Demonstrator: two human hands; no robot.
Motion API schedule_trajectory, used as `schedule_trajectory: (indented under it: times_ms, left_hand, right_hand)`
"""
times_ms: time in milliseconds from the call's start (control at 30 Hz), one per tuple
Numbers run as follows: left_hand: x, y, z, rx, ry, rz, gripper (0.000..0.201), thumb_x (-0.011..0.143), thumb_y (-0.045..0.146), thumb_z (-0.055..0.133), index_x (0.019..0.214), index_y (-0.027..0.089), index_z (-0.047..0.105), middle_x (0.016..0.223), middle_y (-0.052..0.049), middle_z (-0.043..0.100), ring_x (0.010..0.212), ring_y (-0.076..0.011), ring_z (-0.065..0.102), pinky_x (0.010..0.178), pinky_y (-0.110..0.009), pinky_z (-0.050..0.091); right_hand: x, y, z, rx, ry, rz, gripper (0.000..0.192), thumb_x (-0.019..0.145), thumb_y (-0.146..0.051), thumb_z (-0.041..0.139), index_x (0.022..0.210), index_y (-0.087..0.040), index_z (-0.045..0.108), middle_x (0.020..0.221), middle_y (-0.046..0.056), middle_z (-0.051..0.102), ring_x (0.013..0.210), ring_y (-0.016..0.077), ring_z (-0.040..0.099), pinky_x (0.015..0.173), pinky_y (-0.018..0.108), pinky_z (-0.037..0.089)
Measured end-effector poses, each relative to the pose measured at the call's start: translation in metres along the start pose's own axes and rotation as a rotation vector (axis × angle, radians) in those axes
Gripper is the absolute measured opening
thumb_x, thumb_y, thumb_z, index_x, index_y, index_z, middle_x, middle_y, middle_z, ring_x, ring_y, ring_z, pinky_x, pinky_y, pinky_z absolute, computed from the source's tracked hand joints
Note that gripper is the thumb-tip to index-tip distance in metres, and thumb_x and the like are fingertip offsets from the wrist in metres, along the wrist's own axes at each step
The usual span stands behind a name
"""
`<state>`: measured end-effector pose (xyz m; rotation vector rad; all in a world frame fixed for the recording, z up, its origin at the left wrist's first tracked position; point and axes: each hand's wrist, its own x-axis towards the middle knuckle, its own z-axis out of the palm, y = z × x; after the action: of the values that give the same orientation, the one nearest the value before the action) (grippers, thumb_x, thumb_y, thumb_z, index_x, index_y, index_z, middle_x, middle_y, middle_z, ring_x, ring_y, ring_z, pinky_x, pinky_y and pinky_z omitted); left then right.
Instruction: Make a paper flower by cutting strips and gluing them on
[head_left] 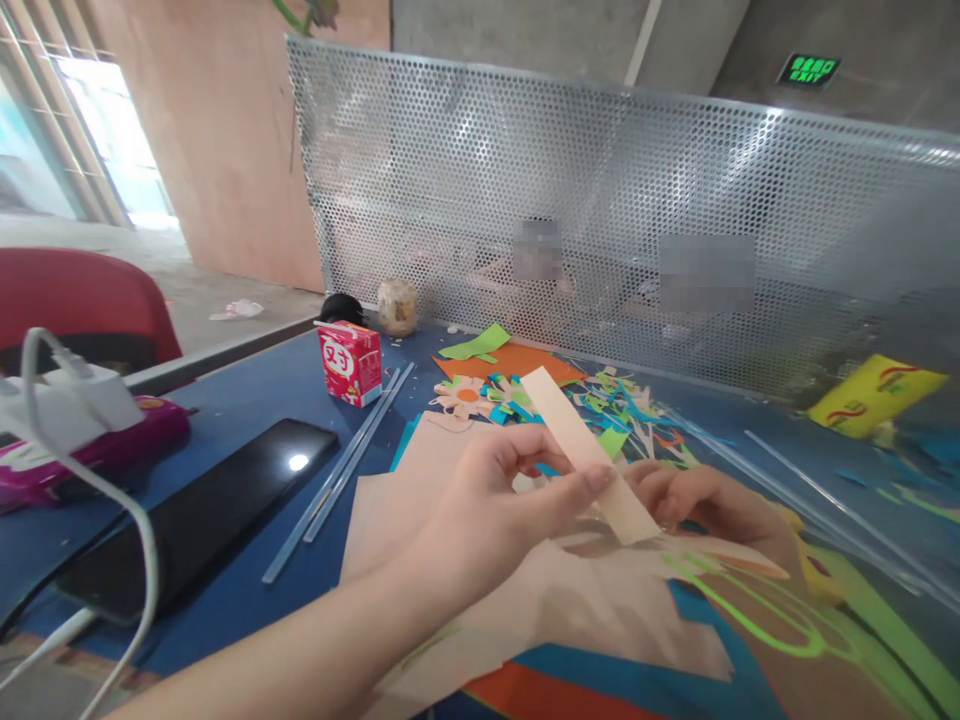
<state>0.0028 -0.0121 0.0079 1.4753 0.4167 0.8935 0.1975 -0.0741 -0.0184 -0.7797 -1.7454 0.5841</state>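
My left hand (487,510) pinches a long beige paper strip (570,440) between thumb and fingers and holds it slanted above the table. My right hand (712,500) is just to the right, its curled fingers at the strip's lower end. Beneath both hands lie large beige paper sheets (397,500) and cut blue, orange and green paper. Something yellow and green (810,580) lies under my right wrist; I cannot tell what it is.
A black phone (210,510), a white charger (75,400) on a pink case, a red carton (350,362) and clear glue sticks (352,455) lie to the left on the blue table (247,590). Coloured paper scraps (600,405) sit ahead. A perforated metal screen (600,200) closes the far side, with people behind it.
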Motion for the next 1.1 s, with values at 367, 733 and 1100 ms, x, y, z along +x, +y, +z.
schedule_trajectory:
  times_ms: [367,733,1100]
  left_hand:
    - [-0.002,-0.001,0.001,-0.141,0.042,-0.071,0.013,0.069,0.028,0.064,0.070,0.014,0.063,0.069,0.000,0.061,0.063,-0.0079,0.053,0.058,-0.018,0.041]
    - [-0.007,0.002,0.004,0.050,0.099,0.049,0.010,0.070,0.025,0.062,0.071,0.016,0.064,0.073,-0.002,0.063,0.073,-0.0128,0.057,0.067,-0.022,0.045]
    - [-0.009,0.009,0.005,0.141,0.107,0.140,0.006,0.069,0.020,0.062,0.069,0.015,0.064,0.070,-0.001,0.065,0.070,-0.0116,0.058,0.066,-0.020,0.045]
  right_hand:
    - [0.005,-0.002,-0.002,0.001,-0.097,-0.036,0.014,0.075,-0.035,0.058,0.087,-0.027,0.062,0.075,0.005,0.065,0.072,0.0234,0.059,0.066,0.040,0.049]
    - [-0.001,-0.006,0.004,-0.031,0.003,-0.071,0.008,0.077,-0.031,0.058,0.082,-0.025,0.060,0.073,0.003,0.062,0.074,0.0193,0.056,0.070,0.034,0.046]
    - [-0.002,-0.008,0.012,0.044,0.173,0.008,0.016,0.074,-0.039,0.060,0.075,-0.023,0.060,0.068,0.003,0.060,0.069,0.0185,0.054,0.064,0.033,0.045]
